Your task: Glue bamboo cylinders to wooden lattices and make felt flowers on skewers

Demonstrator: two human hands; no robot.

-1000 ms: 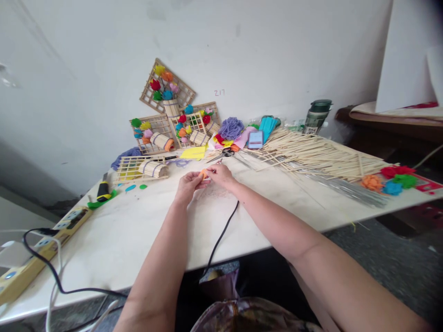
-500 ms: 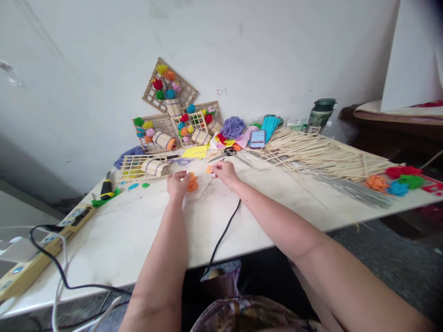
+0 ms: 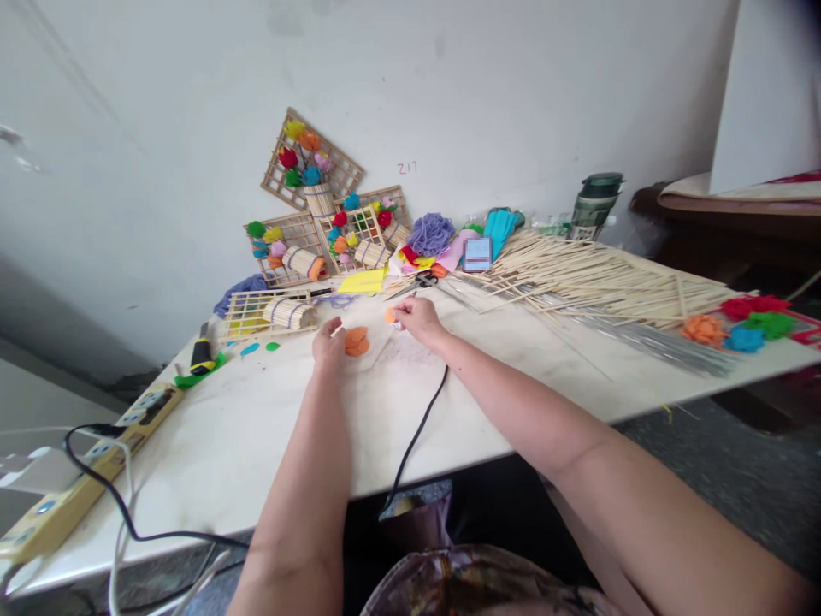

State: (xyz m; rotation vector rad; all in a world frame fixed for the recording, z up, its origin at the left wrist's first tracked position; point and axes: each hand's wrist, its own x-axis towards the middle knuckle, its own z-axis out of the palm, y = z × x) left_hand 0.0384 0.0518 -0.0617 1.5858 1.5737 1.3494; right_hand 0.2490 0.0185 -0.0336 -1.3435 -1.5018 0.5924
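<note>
- Left hand [image 3: 329, 344]: fingers loosely parted, just left of flat, rounded orange fabric-like petals [image 3: 357, 341]
- Right hand [image 3: 416, 318]: pinching small, rounded orange fabric-like piece [image 3: 390, 316], right of petals

Loose petals [image 3: 357, 341]: plain orange. Smaller petal [image 3: 390, 316]: paler orange. Surface [image 3: 244, 445]: off-white, faintly smudged grey. Yarn ball [image 3: 430, 234]: violet. Flat sheet [image 3: 363, 281]: bright yellow. Stick pile [image 3: 590, 278]: pale straw. Utility knife [image 3: 203, 358]: black with yellow. Tumbler [image 3: 595, 205]: dark green. Bunched pieces [image 3: 744, 339], far right: red, green, blue, orange. Lattice panel [image 3: 339, 167], uppermost: tan, square grid pattern. Power strip [image 3: 96, 492]: cream-yellow. Lap garment [image 3: 468, 586]: mottled print, brown and purple. Wall [image 3: 500, 103]: greyish white, numerals [image 3: 407, 168] reddish.
</note>
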